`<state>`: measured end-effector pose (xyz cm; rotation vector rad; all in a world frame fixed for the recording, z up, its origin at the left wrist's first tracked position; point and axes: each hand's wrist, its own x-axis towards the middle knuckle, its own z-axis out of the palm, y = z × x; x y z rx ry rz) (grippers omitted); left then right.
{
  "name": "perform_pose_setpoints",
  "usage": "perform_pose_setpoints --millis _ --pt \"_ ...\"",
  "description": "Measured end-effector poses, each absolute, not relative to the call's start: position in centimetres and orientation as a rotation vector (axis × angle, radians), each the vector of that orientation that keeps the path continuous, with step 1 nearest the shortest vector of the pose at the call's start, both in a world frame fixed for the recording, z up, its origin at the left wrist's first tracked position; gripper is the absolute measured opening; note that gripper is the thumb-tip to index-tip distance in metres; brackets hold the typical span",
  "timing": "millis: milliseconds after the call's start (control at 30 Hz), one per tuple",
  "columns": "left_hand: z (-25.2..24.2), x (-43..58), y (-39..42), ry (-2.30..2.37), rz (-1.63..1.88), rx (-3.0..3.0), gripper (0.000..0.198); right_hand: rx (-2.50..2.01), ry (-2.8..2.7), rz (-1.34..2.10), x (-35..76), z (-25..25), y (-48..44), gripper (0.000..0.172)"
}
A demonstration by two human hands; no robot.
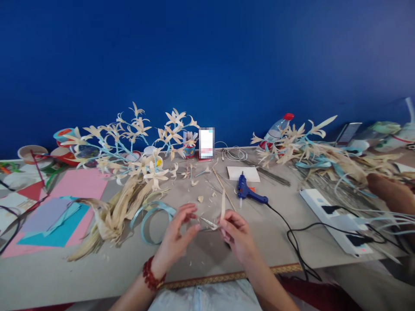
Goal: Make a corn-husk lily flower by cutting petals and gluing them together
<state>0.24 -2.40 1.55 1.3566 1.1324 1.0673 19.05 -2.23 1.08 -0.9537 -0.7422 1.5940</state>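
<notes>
My right hand pinches a narrow pale strip of corn husk that stands upright from the fingertips. Beside it, my left hand is held above the table with fingers apart and nothing in them. Between the two hands shows a pair of thin metal blades, likely scissors; whether they lie on the table or touch my right hand I cannot tell. Left of my left hand are a loop of light blue ribbon and a bunch of dried corn husks.
A blue glue gun stands beyond my right hand, its cord running to a white power strip. Husk flowers on blue stems stand at the back left. Coloured paper sheets lie left. Another person's hand is at far right.
</notes>
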Motion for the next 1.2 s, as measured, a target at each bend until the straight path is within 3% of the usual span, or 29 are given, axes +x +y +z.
perform_pose_setpoints --millis 133,367,700,1000,1200 --pt "2.1 -0.4 -2.3 1.303 1.082 1.774 0.013 -1.012 -0.738 1.593 19.2 1.2 -1.8 0.032" --pt "3.1 0.9 -2.1 1.101 0.942 1.556 0.008 -1.106 -0.801 1.635 17.6 1.0 -2.0 0.033" --pt "2.6 1.8 -2.3 0.921 0.908 0.998 0.017 -1.164 -0.980 1.496 17.3 1.4 -2.0 0.033" --pt "2.5 1.7 -2.6 0.912 0.858 1.037 0.018 -1.145 -1.143 1.457 17.4 1.5 -2.4 0.033" --pt "1.9 -0.1 -3.1 1.041 1.001 1.007 0.016 -1.461 -1.709 1.006 22.2 0.6 -2.2 0.025"
